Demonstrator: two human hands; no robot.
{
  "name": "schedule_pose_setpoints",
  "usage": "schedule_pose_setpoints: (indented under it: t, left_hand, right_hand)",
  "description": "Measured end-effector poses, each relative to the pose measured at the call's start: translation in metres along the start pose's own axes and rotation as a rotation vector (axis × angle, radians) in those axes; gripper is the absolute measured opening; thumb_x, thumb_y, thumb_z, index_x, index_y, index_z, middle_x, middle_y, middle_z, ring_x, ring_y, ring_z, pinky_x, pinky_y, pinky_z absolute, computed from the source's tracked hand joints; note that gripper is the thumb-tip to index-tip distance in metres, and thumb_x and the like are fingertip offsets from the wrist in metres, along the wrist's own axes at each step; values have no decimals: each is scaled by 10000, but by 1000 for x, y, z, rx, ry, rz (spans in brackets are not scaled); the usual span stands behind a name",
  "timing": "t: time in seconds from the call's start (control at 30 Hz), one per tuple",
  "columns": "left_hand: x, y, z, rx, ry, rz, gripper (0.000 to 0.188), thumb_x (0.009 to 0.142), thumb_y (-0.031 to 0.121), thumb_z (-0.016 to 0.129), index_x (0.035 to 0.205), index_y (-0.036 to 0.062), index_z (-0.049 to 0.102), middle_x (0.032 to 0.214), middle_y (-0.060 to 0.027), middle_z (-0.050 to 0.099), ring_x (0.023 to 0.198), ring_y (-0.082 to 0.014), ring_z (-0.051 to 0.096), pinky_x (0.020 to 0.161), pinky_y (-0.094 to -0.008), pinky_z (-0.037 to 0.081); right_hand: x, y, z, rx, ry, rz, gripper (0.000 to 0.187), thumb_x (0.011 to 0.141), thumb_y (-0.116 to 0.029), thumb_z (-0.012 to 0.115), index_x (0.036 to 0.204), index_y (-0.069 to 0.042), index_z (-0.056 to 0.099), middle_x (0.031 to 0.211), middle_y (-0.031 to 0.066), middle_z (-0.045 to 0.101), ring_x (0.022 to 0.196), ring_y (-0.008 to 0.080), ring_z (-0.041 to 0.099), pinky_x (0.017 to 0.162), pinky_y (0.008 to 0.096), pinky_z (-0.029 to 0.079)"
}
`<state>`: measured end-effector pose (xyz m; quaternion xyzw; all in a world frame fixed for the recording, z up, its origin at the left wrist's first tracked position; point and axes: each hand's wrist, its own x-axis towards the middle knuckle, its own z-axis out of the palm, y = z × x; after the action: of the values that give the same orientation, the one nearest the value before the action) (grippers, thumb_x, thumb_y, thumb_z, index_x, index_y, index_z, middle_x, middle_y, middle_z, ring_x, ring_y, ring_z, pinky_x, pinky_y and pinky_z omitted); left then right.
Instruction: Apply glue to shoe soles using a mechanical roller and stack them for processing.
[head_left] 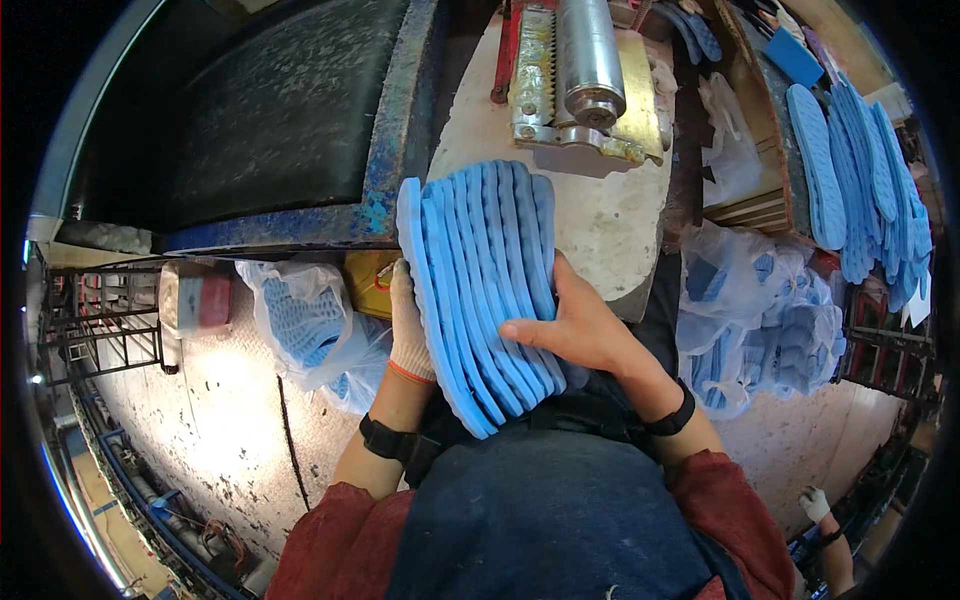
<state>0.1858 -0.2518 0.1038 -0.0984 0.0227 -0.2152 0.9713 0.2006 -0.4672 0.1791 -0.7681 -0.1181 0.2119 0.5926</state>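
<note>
A thick stack of blue shoe soles (490, 290) stands on edge, tilted, in front of my apron, pressed between my two hands. My left hand (404, 325), in a white knit glove, grips the stack's left side; its fingers are partly hidden behind the soles. On the right side, my bare right hand (585, 325) holds the stack with the thumb laid across the front edges. Just beyond the soles is a worn whitish work surface (610, 235), with a metal roller (590, 65) mounted above a toothed, yellowish plate at its far end.
At the left lies a dark belt (270, 110) in a paint-worn blue frame (395, 130). Plastic bags of soles (310, 320) sit on the left floor, with more bags (760, 310) at right. Loose soles (860, 180) lie on a wooden bench. Another person's gloved hand (815, 503) shows lower right.
</note>
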Motion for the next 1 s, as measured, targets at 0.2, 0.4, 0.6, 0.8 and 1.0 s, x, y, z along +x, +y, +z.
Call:
schedule_pose_setpoints:
  t: [0.2,0.4,0.6,0.8,1.0]
  left_hand:
    - [0,-4,3,-78,-37,-80,791,889,629,328,1423,47,295,1427,-197,353,1271,-356,401,1077,-481,314]
    - [12,-26,28,366,255,51,823,876,659,333,1435,58,270,1440,-196,329,1279,-373,386,1075,-505,310]
    - [13,-2,13,46,-30,-80,843,866,673,336,1444,65,248,1453,-194,308,1291,-375,368,1082,-506,296]
    - [29,-31,42,959,686,319,732,897,577,415,1374,24,354,1369,-153,420,1225,-307,428,1069,-437,324]
    - [-12,6,-4,823,334,13,833,849,577,476,1439,48,219,1448,-160,309,1303,-354,329,1093,-485,280]
  right_hand:
    - [-2,-7,3,-68,-20,97,1018,634,-327,780,1371,85,212,1289,282,442,1218,362,450,1044,386,326]
    - [-5,-2,3,-121,33,65,1045,666,-276,749,1405,65,95,1275,332,437,1171,424,489,1008,395,375]
    - [2,0,15,-168,130,-100,1192,615,-295,804,1417,84,8,1327,345,371,1218,426,443,1034,394,351]
    - [-7,-15,5,-262,148,115,1222,566,-378,828,1419,71,77,1361,325,344,1288,397,367,1074,394,306]
    - [15,51,25,-106,-18,13,1232,603,-476,797,1411,104,70,1409,317,286,1304,382,332,1092,361,269]
